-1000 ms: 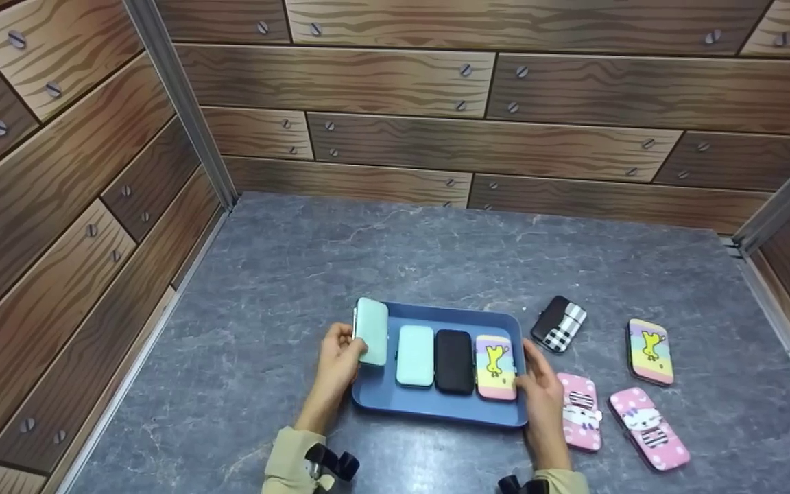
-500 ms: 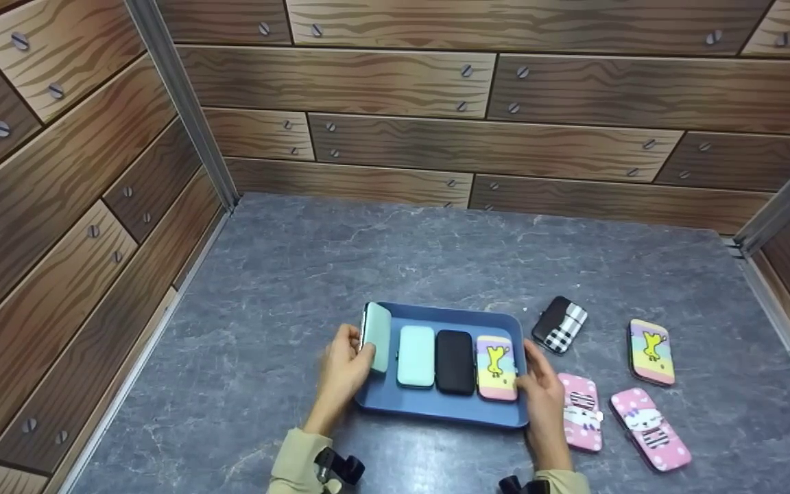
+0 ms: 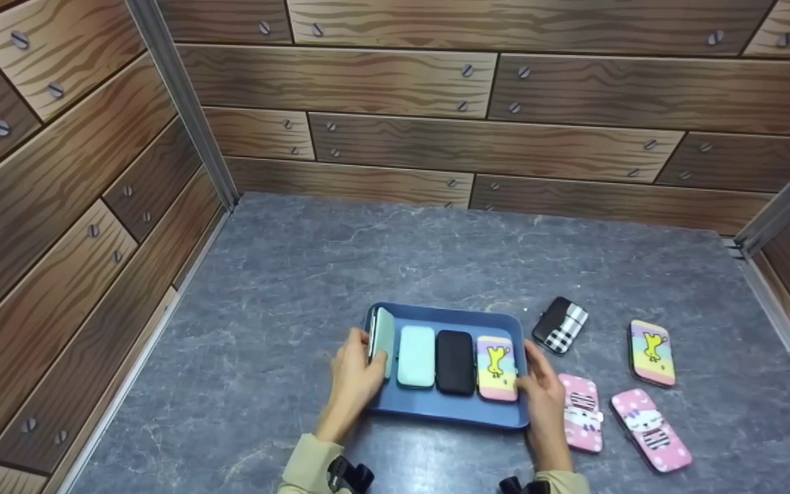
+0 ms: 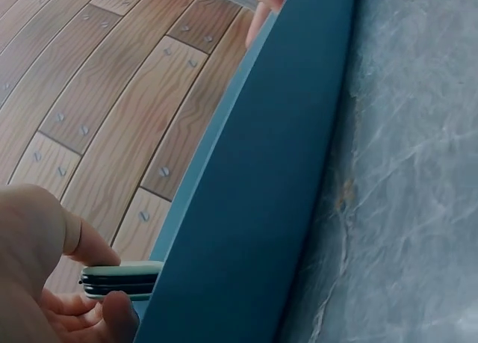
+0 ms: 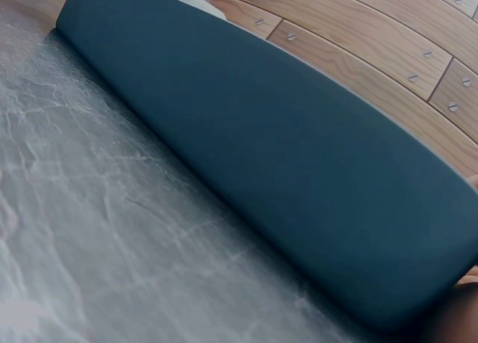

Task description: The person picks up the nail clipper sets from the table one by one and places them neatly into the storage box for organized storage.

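Observation:
A blue tray [image 3: 446, 414] lies on the floor panel. My left hand [image 3: 357, 370] pinches a mint-green clasp case [image 3: 385, 336] that stands nearly on edge inside the tray's left end. In the left wrist view, the thumb and fingers grip this case [image 4: 123, 279] by its end, beside the tray wall [image 4: 246, 171]. Flat in the tray, left to right, lie another mint case [image 3: 415, 357], a black case [image 3: 455, 362] and a pastel giraffe case [image 3: 496, 367]. My right hand [image 3: 542, 391] grips the tray's right end, thumb over the rim and fingers along the outside.
Right of the tray lie a black-and-plaid case [image 3: 559, 324], another giraffe case [image 3: 651, 352] and two pink cat cases, one near [image 3: 581, 412] and one farther right [image 3: 651, 430]. Wood-print walls [image 3: 395, 82] enclose the grey marbled surface [image 3: 285, 274].
My left hand has moved right, bringing the mint case further inside the tray's left end and turning it from face-up tilt onto its edge. The right hand stays on the tray.

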`<action>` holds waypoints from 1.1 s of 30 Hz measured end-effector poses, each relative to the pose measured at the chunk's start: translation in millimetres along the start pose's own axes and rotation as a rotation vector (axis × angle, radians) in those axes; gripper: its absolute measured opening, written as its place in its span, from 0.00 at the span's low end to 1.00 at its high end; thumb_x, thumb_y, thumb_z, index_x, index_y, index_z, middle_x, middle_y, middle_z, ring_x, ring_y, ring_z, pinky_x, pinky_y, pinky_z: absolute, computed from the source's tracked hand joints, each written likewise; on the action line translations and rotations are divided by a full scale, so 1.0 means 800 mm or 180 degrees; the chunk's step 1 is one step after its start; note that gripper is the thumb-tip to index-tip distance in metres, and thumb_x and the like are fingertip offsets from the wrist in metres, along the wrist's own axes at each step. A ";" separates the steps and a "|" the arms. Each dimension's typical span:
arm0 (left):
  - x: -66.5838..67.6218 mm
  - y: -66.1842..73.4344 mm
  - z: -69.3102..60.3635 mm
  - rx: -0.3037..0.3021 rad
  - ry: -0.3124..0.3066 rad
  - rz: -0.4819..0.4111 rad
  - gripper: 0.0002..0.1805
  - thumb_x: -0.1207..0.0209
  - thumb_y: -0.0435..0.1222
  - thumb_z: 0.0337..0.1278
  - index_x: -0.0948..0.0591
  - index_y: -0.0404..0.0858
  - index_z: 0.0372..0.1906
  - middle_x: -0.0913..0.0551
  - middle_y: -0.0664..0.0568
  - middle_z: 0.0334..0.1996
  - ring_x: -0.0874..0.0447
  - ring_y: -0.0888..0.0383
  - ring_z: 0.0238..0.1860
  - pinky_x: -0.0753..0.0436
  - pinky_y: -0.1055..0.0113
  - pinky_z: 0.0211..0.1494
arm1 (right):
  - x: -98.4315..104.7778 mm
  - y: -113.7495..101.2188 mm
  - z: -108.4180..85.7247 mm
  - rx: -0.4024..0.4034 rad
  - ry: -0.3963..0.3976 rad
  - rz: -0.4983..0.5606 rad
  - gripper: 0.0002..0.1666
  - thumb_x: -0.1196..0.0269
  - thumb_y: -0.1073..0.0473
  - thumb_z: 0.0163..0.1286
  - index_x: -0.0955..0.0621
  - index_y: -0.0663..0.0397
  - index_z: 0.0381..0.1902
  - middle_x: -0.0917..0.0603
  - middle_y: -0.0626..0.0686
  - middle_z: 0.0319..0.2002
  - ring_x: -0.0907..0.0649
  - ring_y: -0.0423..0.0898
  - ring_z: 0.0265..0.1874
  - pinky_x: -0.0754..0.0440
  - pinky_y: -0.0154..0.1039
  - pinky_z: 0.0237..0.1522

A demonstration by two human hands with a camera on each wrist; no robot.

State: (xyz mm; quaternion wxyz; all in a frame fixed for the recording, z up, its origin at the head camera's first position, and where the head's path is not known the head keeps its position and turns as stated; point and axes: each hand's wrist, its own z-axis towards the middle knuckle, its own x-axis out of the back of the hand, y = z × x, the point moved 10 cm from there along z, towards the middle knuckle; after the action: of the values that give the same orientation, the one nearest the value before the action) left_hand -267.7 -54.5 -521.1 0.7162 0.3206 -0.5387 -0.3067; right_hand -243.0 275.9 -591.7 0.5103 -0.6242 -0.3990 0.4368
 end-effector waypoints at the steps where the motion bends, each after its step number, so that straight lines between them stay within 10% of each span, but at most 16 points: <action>1: -0.002 0.002 -0.001 -0.0032 -0.0005 0.0010 0.08 0.41 0.32 0.50 0.26 0.38 0.37 0.28 0.55 0.22 0.31 0.56 0.22 0.27 0.59 0.29 | 0.000 0.000 0.000 0.0002 0.0003 0.0002 0.44 0.51 0.81 0.57 0.37 0.62 0.74 0.38 0.56 0.75 0.42 0.50 0.75 0.36 0.37 0.70; 16: -0.008 0.011 -0.009 -0.0070 0.0200 0.0147 0.09 0.41 0.31 0.46 0.29 0.37 0.33 0.28 0.51 0.25 0.28 0.51 0.24 0.25 0.54 0.28 | 0.002 0.000 0.001 0.0021 0.0027 -0.0032 0.44 0.51 0.81 0.57 0.36 0.62 0.74 0.37 0.57 0.74 0.41 0.49 0.75 0.37 0.37 0.71; 33: -0.013 0.009 0.000 0.0083 -0.0227 0.0325 0.12 0.44 0.26 0.43 0.24 0.32 0.38 0.23 0.45 0.30 0.22 0.46 0.32 0.21 0.49 0.36 | 0.001 0.002 0.000 -0.0061 0.0032 0.0018 0.44 0.50 0.81 0.57 0.36 0.59 0.74 0.38 0.54 0.75 0.42 0.48 0.75 0.33 0.35 0.68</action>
State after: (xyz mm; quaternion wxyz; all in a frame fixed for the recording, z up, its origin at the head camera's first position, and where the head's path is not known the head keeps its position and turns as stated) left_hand -269.5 -41.8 -521.2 0.7070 0.2910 -0.5835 -0.2740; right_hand -242.6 276.6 -593.7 0.5050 -0.6324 -0.3989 0.4313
